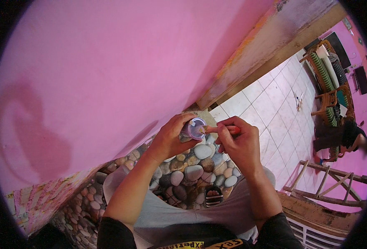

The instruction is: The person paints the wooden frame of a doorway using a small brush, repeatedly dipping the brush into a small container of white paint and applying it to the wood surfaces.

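Observation:
My left hand [176,139] is closed round a small clear plastic cup [193,128], held upright above my lap beside the pink wall [88,83]. My right hand [237,143] grips a paintbrush [234,129] with a red handle, its yellowish tip reaching into the cup's mouth. The cup's contents are hard to make out. Beneath both hands is a pebble-patterned floor [193,173], with my grey-clad legs around it and a dark striped sandal [213,198] below.
A doorway with a worn frame [274,45] opens onto white tiles [266,103]. At the right are wicker seats [326,99] with striped cushions, a person in dark clothing [349,139] and a wooden ladder [328,184]. Loose items [299,101] lie on the tiles.

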`<state>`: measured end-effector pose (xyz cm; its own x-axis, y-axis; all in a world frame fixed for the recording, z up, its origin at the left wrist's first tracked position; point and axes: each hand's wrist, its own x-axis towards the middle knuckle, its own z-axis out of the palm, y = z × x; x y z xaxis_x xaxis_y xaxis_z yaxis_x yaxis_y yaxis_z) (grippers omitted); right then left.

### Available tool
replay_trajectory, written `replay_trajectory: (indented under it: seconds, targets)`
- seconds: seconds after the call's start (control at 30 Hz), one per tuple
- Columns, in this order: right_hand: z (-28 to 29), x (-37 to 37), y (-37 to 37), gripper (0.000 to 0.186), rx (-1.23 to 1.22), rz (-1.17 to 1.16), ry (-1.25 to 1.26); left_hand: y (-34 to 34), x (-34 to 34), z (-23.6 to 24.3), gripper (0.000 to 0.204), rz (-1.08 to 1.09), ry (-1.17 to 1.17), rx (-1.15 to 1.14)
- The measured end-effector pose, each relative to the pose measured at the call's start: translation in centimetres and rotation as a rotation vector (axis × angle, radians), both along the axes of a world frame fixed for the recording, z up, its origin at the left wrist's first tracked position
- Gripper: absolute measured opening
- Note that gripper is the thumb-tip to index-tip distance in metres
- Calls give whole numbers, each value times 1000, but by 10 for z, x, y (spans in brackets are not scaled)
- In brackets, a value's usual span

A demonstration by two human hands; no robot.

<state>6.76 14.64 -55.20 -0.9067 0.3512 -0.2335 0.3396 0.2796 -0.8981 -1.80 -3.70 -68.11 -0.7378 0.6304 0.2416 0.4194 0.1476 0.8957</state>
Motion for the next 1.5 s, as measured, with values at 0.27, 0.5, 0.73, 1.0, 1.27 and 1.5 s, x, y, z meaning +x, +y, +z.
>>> replay_trajectory:
  seconds: [0.27, 0.5, 0.73, 1.0, 1.27, 1.5]
  targets:
    - [-3, 3, 6, 23, 44, -4, 33, -1, -3, -1, 68, 21, 45, -18]
    - [3, -1, 22, 20, -104, -79, 11, 0, -5, 2, 70, 42, 31, -40]
    - [-16, -4, 56, 24, -364, -114, -34, 3, -9, 6, 73, 84, -42, -38]
    - [-34, -4, 82, 28, -563, -3, -186, 6, -10, 1, 74, 116, -70, -40]
    - [-31, -1, 90, 30, -614, 169, -304, 7, -13, -1, 75, 116, -78, -32]
    - [-38, 5, 104, 30, -701, 134, -232, 8, -12, 3, 76, 122, -107, -82]
